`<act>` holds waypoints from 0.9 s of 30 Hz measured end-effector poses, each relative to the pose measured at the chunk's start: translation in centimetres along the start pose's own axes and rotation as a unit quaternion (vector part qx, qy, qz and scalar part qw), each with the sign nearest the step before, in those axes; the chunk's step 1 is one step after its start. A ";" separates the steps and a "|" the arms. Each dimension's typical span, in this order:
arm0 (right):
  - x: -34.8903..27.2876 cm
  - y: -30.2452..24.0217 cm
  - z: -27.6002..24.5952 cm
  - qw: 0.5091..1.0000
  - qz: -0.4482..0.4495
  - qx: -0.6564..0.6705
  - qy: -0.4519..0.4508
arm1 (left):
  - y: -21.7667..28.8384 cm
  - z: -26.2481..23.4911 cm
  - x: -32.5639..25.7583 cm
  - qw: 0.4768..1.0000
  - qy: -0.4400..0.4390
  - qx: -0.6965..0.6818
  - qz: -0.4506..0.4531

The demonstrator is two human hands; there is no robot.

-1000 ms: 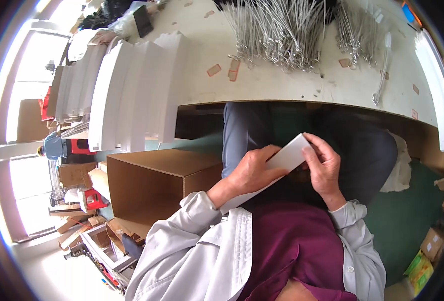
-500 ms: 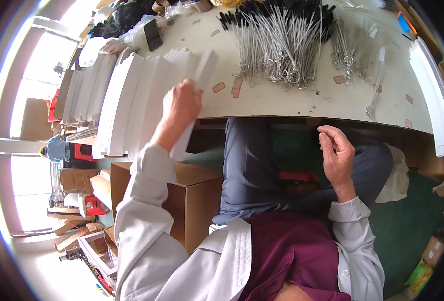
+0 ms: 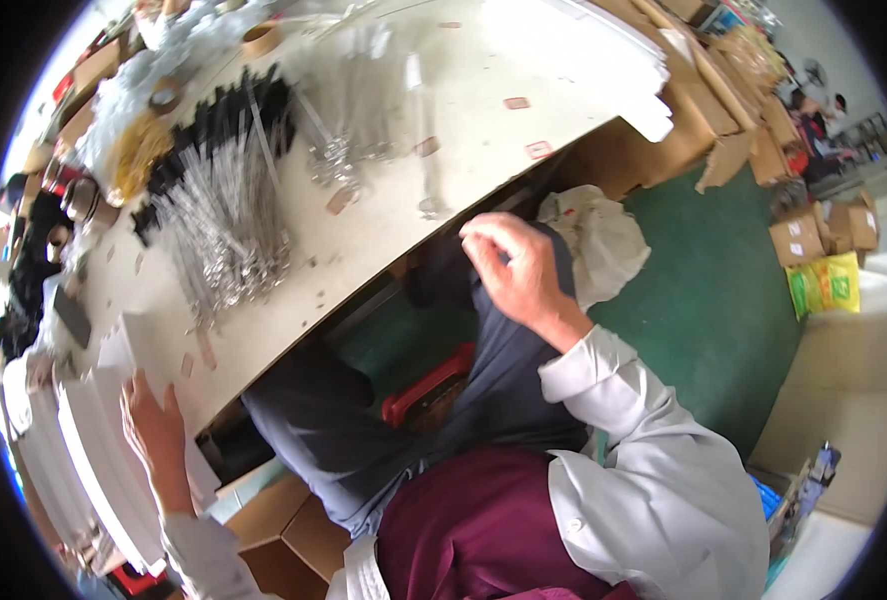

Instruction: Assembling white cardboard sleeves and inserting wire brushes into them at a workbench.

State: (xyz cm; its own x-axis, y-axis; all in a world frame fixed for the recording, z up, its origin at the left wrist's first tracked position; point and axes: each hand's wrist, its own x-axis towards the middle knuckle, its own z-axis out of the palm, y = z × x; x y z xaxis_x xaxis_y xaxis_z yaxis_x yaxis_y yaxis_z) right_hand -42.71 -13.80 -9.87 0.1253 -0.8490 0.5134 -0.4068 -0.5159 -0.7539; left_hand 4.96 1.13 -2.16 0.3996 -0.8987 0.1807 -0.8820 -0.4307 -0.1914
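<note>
My left hand [image 3: 153, 428] rests with its fingers spread against the row of long white card-like pieces [image 3: 98, 455] at the table's left end. My right hand [image 3: 519, 272] is over my lap, just off the table's front edge. Its fingers curl loosely, with a gap beside the thumb, and I see nothing in them. A heap of slender silvery rods with black ends [image 3: 225, 200] lies on the white table [image 3: 363, 255]. Beside it is a smaller group of clear, thin pieces [image 3: 348, 110]. One slim clear piece [image 3: 426, 150] lies apart, nearest my right hand.
More white pieces [image 3: 583, 55] are stacked at the far right of the table. A dark phone-like slab [image 3: 71, 315] is at the left. Below stand a cardboard box [image 3: 293, 520], a red stool-like thing [image 3: 428, 385] and a whitish bag [image 3: 603, 245].
The view has swung to the right. My left hand has opened from a closed grip at the white pieces and now lies flat on them. My right hand stays loosely curled over my lap.
</note>
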 end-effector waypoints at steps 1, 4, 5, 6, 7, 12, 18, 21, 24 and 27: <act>1.3 0.7 -1.8 0.999 0.004 -0.035 0.019 | 0.6 -0.5 -1.2 0.999 0.014 -0.021 0.021; 4.7 5.5 -7.0 0.967 -0.049 -0.241 0.071 | 4.8 -1.8 -4.3 0.989 0.021 -0.134 0.052; 5.8 7.0 -8.7 0.937 -0.067 -0.335 0.075 | 5.8 -1.9 -4.7 0.975 0.010 -0.215 0.054; 6.9 8.5 -10.6 0.919 -0.046 -0.387 0.064 | 6.6 -1.2 -4.5 0.973 0.010 -0.223 0.059; 7.9 10.0 -12.4 0.897 -0.024 -0.439 0.053 | 7.6 -0.1 -4.4 0.964 0.052 -0.249 0.081; 11.6 14.6 -17.9 0.798 0.056 -0.599 0.010 | 9.4 5.8 -3.4 0.943 0.148 -0.286 0.080; 12.5 16.0 -19.4 0.777 0.063 -0.627 -0.013 | 9.8 8.3 -3.1 0.939 0.204 -0.255 0.107; 12.8 16.3 -19.8 0.781 0.067 -0.621 -0.011 | 9.5 8.9 -3.0 0.939 0.214 -0.243 0.118; 13.1 15.9 -19.9 0.781 0.068 -0.621 -0.011 | 9.6 8.7 -2.9 0.939 0.218 -0.237 0.119; 13.4 15.2 -19.8 0.779 0.076 -0.622 -0.016 | 9.5 8.8 -2.9 0.939 0.223 -0.232 0.121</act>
State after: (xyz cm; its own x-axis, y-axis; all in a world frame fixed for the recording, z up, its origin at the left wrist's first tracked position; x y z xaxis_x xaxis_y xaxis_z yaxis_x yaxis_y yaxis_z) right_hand -65.15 -30.81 -6.35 0.0041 -0.9018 0.4322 -0.9789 0.0846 0.1859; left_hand -2.40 -1.12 -13.03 0.1195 -0.7971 0.5919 -0.9888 -0.0419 0.1433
